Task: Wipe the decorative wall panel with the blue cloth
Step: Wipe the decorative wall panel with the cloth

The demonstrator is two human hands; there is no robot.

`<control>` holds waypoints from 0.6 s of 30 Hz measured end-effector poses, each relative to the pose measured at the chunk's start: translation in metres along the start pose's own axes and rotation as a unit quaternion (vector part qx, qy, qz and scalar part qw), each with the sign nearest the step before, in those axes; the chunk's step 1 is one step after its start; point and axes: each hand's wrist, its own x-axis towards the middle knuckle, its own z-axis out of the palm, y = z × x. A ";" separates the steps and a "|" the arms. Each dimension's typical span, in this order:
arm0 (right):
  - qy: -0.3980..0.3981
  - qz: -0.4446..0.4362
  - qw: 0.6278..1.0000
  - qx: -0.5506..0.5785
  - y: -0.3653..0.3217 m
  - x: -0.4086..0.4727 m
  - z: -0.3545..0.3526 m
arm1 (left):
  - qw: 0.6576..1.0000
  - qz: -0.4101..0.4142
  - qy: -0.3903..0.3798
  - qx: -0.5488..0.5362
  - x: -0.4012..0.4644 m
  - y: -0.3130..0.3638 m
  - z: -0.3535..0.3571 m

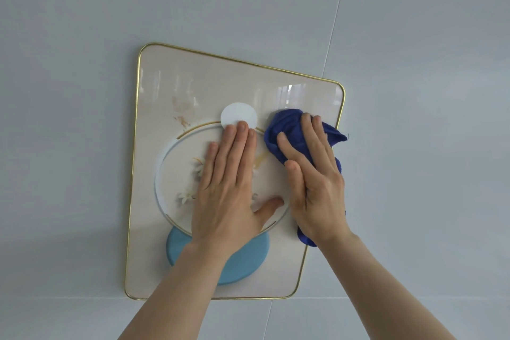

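Observation:
The decorative wall panel (193, 83) is a cream rectangle with a thin gold rim, a large ring design, a white disc (237, 113) and a light blue disc (242, 262). It hangs on a pale wall. My left hand (229, 188) lies flat on the panel's middle, fingers together, thumb spread. My right hand (314, 182) presses the crumpled blue cloth (287, 130) against the panel's right side. Part of the cloth sticks out below my right wrist. Brownish smudges (179, 107) mark the panel's upper left.
The pale grey-blue wall (82, 146) of large tiles surrounds the panel, with a grout line (335, 22) running up from the panel's top right corner and another along its lower edge.

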 end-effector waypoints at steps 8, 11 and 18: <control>0.011 -0.045 0.996 -0.071 0.012 0.003 0.005 | 1.000 -0.001 0.001 -0.006 0.000 0.001 0.000; 0.016 -0.041 0.997 -0.068 0.013 0.007 0.005 | 1.000 0.000 0.004 -0.010 0.000 0.000 0.001; 0.095 0.005 0.994 -0.048 0.007 0.034 0.006 | 1.000 0.000 0.007 -0.016 -0.001 0.001 -0.002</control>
